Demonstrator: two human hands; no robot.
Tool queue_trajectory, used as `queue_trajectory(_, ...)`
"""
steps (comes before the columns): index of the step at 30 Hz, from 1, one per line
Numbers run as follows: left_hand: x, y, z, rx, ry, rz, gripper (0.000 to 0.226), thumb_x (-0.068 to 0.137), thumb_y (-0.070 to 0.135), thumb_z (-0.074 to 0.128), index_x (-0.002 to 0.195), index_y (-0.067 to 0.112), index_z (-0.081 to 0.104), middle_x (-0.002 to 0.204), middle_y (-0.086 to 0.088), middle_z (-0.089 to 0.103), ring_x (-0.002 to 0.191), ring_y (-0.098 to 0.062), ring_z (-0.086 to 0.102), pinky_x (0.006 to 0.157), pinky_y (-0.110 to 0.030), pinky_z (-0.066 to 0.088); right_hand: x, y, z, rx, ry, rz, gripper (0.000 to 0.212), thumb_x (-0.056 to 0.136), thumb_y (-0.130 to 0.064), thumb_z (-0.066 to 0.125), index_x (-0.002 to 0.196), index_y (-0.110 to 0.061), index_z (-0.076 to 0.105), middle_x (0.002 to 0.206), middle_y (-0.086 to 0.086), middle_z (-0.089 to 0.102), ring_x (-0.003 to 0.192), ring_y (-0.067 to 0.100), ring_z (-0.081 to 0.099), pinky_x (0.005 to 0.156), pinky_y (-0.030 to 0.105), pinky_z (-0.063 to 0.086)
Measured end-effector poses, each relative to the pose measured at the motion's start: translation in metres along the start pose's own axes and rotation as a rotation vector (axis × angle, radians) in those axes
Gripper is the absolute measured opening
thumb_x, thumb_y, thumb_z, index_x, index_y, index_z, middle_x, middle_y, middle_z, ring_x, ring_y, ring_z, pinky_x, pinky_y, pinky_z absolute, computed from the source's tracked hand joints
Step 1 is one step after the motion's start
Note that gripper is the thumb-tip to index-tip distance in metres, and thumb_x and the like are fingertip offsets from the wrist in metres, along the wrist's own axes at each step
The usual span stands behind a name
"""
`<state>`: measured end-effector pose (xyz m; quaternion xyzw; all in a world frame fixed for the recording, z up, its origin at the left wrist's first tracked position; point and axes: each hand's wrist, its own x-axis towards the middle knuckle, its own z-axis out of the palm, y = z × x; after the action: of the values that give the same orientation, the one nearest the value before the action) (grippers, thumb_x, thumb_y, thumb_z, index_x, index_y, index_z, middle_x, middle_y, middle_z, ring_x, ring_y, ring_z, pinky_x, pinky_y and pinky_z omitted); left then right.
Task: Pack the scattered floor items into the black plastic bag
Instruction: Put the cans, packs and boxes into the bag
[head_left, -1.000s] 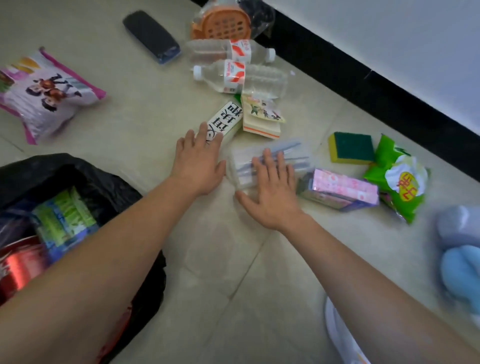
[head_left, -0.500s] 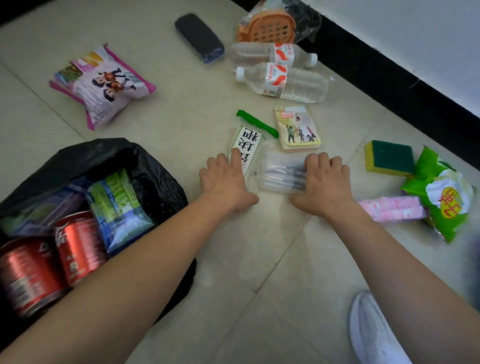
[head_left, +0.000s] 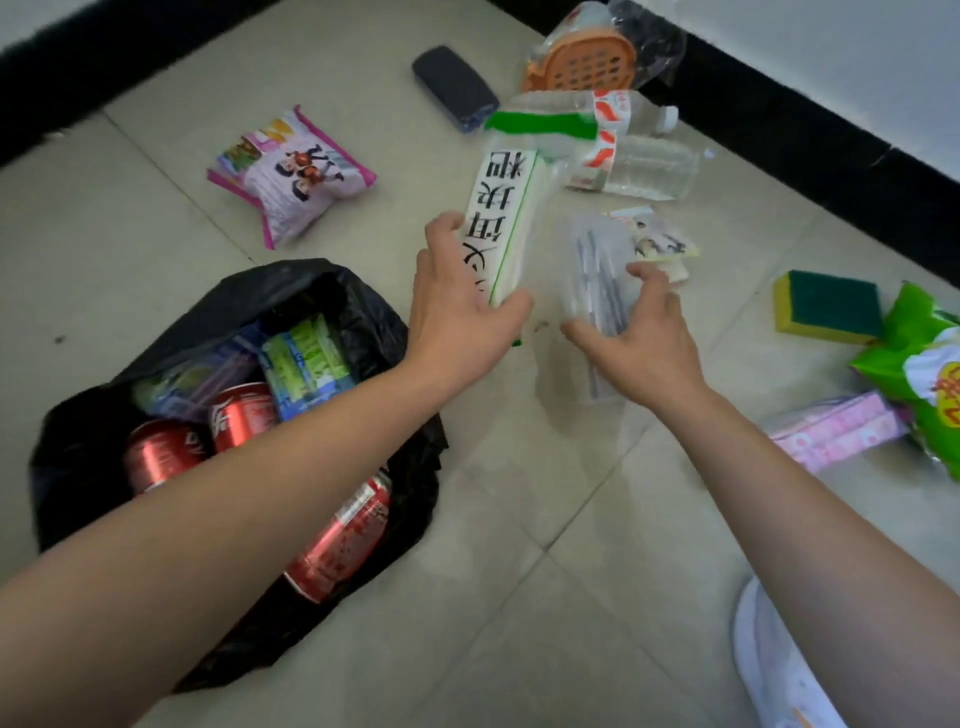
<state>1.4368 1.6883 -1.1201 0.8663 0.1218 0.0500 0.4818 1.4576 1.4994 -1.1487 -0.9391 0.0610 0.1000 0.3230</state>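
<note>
Black plastic bag (head_left: 332, 291) on the floor, low left, red cans (head_left: 161, 457) inside. Just past it, gripped a white box (head_left: 501, 218) with big black letters in the left hand (head_left: 457, 322), up off the floor. Pinched a clear pack of pens (head_left: 597, 270) in the right hand (head_left: 644, 343), fingers curled round it. Farther back, two water bottles (head_left: 639, 166).

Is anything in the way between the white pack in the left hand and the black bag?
Nothing visible. The left hand holds the white pack just beside the bag, whose mouth lies open with cans inside. The right hand holds a clear pouch.
</note>
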Motion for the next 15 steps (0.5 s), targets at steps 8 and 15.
queue_trajectory(8, -0.045, -0.029, -0.142, 0.002, 0.226, -0.118, 0.079, 0.064, 0.041, 0.068, 0.127, 0.05, 0.021, 0.129, 0.0, 0.048, 0.111, -0.028, 0.059, 0.087, -0.049, 0.056, -0.036, -0.122, 0.021, 0.393, -0.116, -0.222, 0.089, 0.077, -0.063, 0.07, 0.147, -0.03, 0.025, 0.145, 0.004, 0.042, 0.132, 0.02, 0.043, 0.106, 0.038, 0.039)
queue_trajectory(15, -0.139, -0.097, -0.191, 0.121, 0.285, -0.438, 0.081, 0.063, 0.044, 0.069, 0.13, 0.041, 0.024, 0.127, -0.002, 0.046, 0.112, -0.023, 0.054, 0.096, -0.048, 0.05, -0.099, -0.155, 0.07, 0.309, -0.385, -0.397, 0.089, 0.073, -0.07, 0.068, 0.141, -0.037, 0.022, 0.142, -0.003, 0.044, 0.124, 0.018, 0.052, 0.101, 0.044, 0.048)
